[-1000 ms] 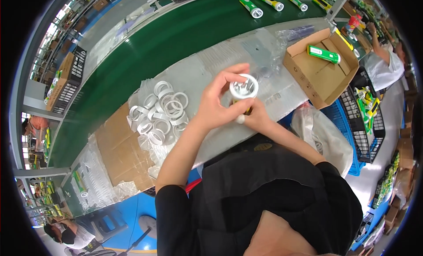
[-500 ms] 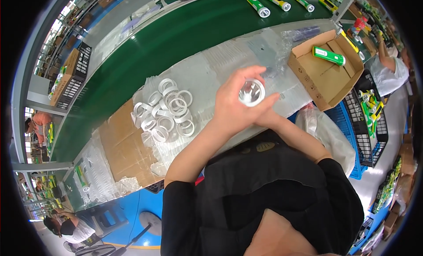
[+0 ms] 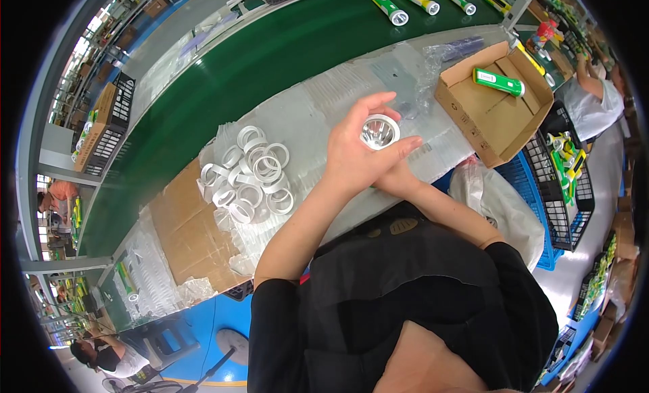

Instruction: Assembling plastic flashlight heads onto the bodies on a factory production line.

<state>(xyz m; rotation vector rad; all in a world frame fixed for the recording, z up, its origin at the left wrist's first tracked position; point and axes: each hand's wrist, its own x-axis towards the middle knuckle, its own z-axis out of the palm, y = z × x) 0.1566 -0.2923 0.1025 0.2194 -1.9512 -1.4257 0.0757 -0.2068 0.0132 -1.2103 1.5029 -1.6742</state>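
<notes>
A flashlight (image 3: pixel 379 132) points its round, shiny reflector and white rim up toward me, above the plastic-covered work surface. My left hand (image 3: pixel 355 143) curls around its head, thumb on the near side and fingers on the far side. Below and partly behind it, my right hand (image 3: pixel 397 180) is closed around the flashlight's body; its fingers are mostly hidden. A sliver of green shows between the hands. To the left lies a loose pile of white plastic rings (image 3: pixel 253 170).
An open cardboard box (image 3: pixel 497 133) at the right holds a green flashlight (image 3: pixel 499 82). More flashlights lie on the green belt (image 3: pixel 291 55) beyond. Black crates (image 3: pixel 566 183) and a white bag (image 3: pixel 503 204) stand at the right. Other people sit farther off.
Both hands have shifted slightly left and away from me with the flashlight. Its face has turned a little, so the reflector shows more clearly. The pile of rings looks the same.
</notes>
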